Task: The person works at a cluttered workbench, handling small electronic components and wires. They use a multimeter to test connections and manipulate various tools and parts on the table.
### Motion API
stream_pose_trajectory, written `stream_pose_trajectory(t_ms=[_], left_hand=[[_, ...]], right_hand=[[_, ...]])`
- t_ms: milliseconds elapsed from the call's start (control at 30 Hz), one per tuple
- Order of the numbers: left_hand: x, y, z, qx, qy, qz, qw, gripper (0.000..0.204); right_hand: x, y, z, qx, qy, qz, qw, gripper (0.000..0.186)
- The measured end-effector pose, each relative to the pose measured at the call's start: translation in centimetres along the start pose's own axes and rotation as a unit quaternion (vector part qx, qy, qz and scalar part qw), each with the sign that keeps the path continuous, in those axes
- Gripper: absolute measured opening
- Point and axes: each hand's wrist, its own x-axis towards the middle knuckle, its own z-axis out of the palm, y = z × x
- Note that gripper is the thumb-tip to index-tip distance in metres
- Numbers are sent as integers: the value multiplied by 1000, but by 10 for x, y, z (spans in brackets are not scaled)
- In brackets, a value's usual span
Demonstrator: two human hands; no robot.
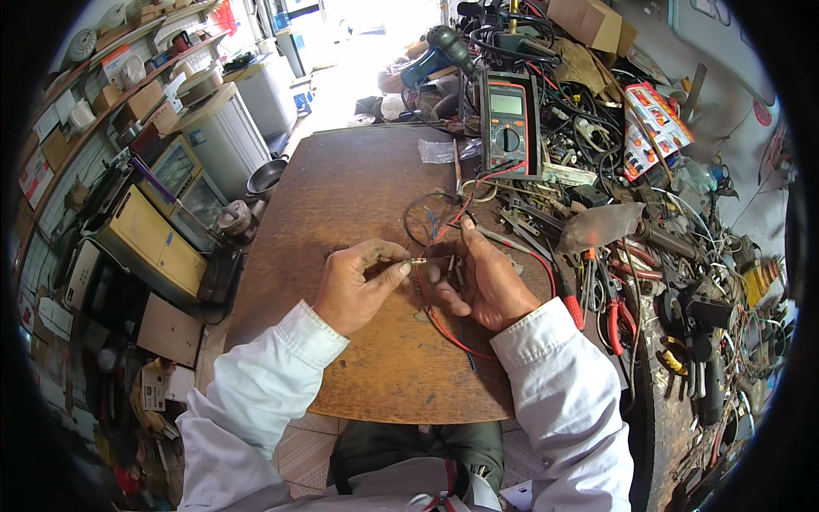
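My left hand (pixel 358 286) pinches a small, thin brass-coloured metal piece (pixel 419 262) between thumb and index finger, over the wooden table (pixel 299 196). Just right of it, my right hand (pixel 478 277) is half curled, thumb raised, with small metal pieces (pixel 455 269) held in it; their exact shapes are unclear. Red test leads (pixel 448 333) and a thin blue wire (pixel 432 220) lie on the table around my hands. Farther back sits a multimeter (pixel 508 124) with a grey screen and a dial.
Tangled cables, pliers (pixel 621 320) and scrap parts crowd the right side. A plastic bag (pixel 444 149) lies near the table's back, beside a teal power tool (pixel 431 55). On the left are shelves (pixel 85 85), cabinets (pixel 153 239) and a pan (pixel 266 177).
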Motion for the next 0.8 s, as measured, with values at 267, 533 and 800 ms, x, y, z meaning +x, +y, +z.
stream_pose_trajectory(t_ms=[267,533,800], left_hand=[[-1,3,0,18,-11,19,1000,16],[-3,-3,2,27,-2,45,999,17],[-3,8,7,139,16,102,985,15]], right_hand=[[10,10,-7,20,-52,-52,997,60],[5,11,-6,7,-102,-49,994,42],[9,20,-11,5,-165,-89,982,55]])
